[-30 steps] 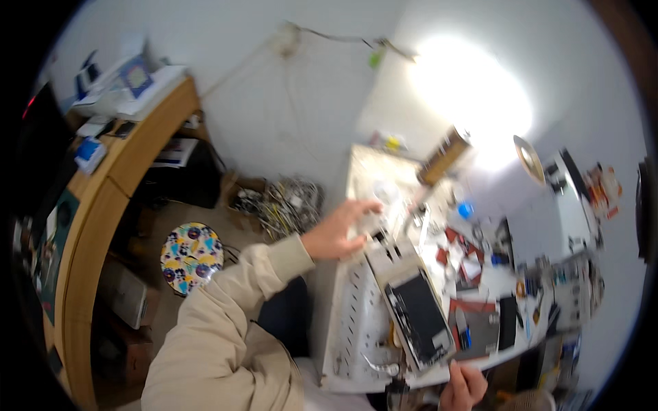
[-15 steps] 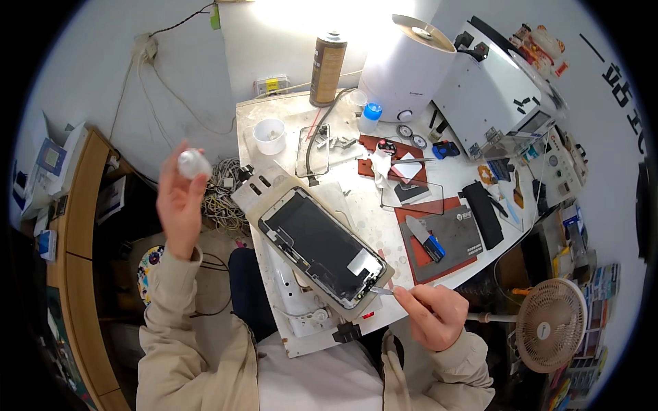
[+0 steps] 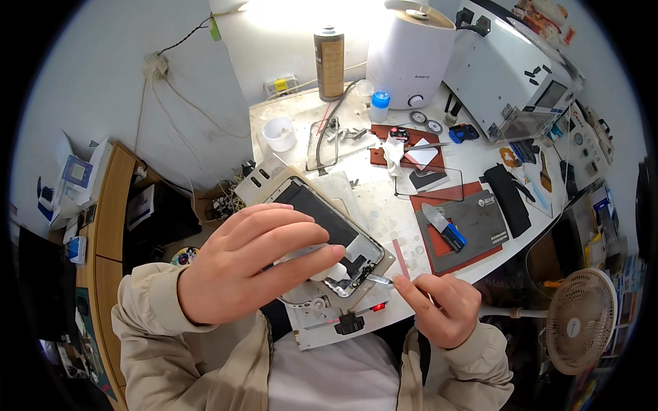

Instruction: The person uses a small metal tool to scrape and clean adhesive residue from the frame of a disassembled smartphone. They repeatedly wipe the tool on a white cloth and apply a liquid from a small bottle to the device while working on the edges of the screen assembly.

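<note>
A phone screen assembly (image 3: 351,240), dark with a pale frame, lies slantwise on a beige metal plate (image 3: 248,187). My left hand (image 3: 250,264) is closed around a small white bottle (image 3: 334,272) above the assembly's lower end. Most of the bottle hides behind my fingers; its white tip points down by the assembly's corner. In my right hand (image 3: 444,309), pinched between thumb and fingers, is a thin metal blade-like tool (image 3: 379,279). Its flat tip reaches the small parts at the assembly's lower right corner; whether it touches them I cannot tell.
A utility knife (image 3: 445,229) rests on a grey mat (image 3: 483,222) to the right. Behind stand a white cup (image 3: 279,135), a spray can (image 3: 329,65), a blue-capped bottle (image 3: 380,107) and a white humidifier-like device (image 3: 410,58). A fan (image 3: 581,322) stands beyond the table's right edge.
My left hand has swung in from the left with the white bottle, tipping it down over the assembly. The right hand keeps the tool at the corner. The whole view has shifted slightly.
</note>
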`<state>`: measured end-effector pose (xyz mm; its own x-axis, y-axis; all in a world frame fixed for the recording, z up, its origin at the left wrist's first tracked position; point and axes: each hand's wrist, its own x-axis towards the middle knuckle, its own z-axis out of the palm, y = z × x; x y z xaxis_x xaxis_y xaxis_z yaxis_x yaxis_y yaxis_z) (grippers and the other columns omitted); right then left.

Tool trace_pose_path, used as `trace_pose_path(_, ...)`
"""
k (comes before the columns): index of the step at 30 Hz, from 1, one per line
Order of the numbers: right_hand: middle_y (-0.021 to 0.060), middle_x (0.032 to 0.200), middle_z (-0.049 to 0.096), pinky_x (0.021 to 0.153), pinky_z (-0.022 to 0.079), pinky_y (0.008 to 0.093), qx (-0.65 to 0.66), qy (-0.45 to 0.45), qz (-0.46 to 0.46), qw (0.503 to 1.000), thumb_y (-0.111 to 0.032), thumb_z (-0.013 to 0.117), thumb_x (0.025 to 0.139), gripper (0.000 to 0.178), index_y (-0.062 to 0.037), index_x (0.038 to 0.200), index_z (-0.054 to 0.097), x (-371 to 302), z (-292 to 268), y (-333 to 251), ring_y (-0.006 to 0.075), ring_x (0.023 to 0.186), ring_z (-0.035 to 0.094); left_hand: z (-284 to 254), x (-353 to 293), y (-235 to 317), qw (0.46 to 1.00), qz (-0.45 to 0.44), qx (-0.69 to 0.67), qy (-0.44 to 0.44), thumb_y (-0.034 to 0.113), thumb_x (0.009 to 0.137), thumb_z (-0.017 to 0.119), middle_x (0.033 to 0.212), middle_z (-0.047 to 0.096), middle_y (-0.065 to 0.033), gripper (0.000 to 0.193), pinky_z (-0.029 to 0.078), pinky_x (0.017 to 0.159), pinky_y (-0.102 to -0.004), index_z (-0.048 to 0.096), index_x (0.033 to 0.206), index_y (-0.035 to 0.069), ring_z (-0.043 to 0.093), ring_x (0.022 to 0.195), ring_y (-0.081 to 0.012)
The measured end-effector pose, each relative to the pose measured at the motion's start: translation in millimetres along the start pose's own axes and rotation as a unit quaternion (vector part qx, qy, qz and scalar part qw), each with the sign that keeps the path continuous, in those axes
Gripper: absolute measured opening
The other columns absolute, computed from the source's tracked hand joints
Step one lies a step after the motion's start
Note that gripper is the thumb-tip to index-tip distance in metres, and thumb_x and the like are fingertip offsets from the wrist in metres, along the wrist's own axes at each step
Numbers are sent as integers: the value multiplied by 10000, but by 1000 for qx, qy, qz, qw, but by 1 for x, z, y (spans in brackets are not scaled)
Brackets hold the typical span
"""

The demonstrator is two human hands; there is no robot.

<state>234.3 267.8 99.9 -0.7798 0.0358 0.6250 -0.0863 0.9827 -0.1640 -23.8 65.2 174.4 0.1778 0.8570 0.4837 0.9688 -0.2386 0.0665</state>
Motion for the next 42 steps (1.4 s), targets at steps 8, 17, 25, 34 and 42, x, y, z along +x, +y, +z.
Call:
trace_pose_path(8, 17, 1022, 614, 540, 478, 301, -23, -14, -23, 999, -45, 742, 681, 630, -83, 1305, 821, -4, 0, 4, 139, 644, 519, 0, 9, 1, 998, 28, 52, -27, 125, 898, 777, 1313, 685, -44, 400, 574, 1060, -420, 799, 1297, 130, 661, 1223, -252)
trace_pose_path(17, 31, 956, 657, 504, 438, 317, -5, -9, -1, 1000, 52, 780, 710, 523, -79, 1212, 843, -1, -1, 0, 170, 607, 541, 3, 9, 0, 997, 38, 52, -31, 135, 915, 770, 1310, 685, -30, 392, 574, 1068, -417, 794, 1306, 145, 655, 1220, -239)
trace_pose_path(25, 34, 958, 657, 508, 448, 320, -3, -9, 2, 1000, 56, 781, 721, 521, -78, 1221, 838, -1, -1, -1, 174, 610, 553, 1, 8, 1, 997, 49, 56, -28, 136, 915, 770, 1309, 687, -17, 397, 571, 1087, -413, 795, 1310, 164, 653, 1223, -219)
trace_pose_path(34, 37, 965, 657, 508, 454, 322, -2, -6, 1, 1000, 64, 764, 704, 552, -75, 1234, 836, -2, 0, -1, 176, 606, 552, 3, 7, 1, 997, 46, 51, -22, 134, 920, 765, 1321, 685, -9, 399, 563, 1107, -412, 793, 1317, 170, 652, 1233, -207)
trace_pose_path(42, 38, 965, 657, 512, 459, 328, -3, -7, 2, 1000, 65, 751, 687, 567, -72, 1230, 838, -1, -2, -2, 179, 613, 559, 3, 12, 1, 996, 54, 67, -11, 128, 906, 774, 1301, 704, -10, 388, 566, 1103, -416, 800, 1292, 162, 664, 1213, -209)
